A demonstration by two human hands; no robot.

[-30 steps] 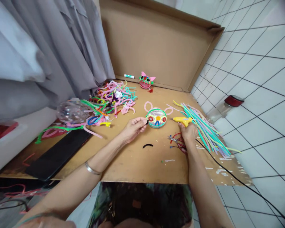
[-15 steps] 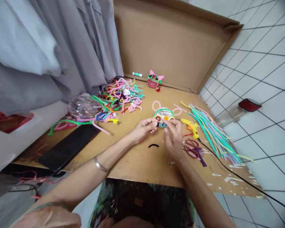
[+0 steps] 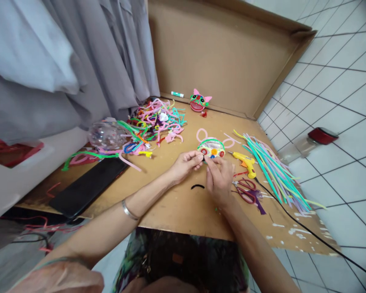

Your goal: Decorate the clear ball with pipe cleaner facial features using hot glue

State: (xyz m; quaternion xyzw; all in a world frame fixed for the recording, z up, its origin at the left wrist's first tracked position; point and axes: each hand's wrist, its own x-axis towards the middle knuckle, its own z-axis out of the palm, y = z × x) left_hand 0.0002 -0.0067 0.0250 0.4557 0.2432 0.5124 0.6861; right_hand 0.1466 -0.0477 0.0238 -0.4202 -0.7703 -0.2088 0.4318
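Between the fingertips of my left hand [image 3: 187,165] and my right hand [image 3: 218,175] is a small black piece of pipe cleaner [image 3: 203,158], mostly covered by the fingers. Both hands are closed in a pinch around it. Just beyond them lies a round craft face [image 3: 212,145] with a green rim, red circles, an orange middle and pink loops for ears; my fingers hide its lower edge. A short curved black pipe cleaner strip [image 3: 197,186] lies on the table nearer to me.
Right of my hands are a yellow glue gun [image 3: 245,162], red-handled scissors [image 3: 246,191] and a bundle of pipe cleaners [image 3: 271,171]. At left are a tangled pipe cleaner pile [image 3: 161,120], a clear ball [image 3: 105,135] and a black phone [image 3: 90,187]. A finished face [image 3: 198,101] stands behind.
My right hand has moved slightly left and its fingertips now meet the black piece at my left fingertips. More of the craft face shows.
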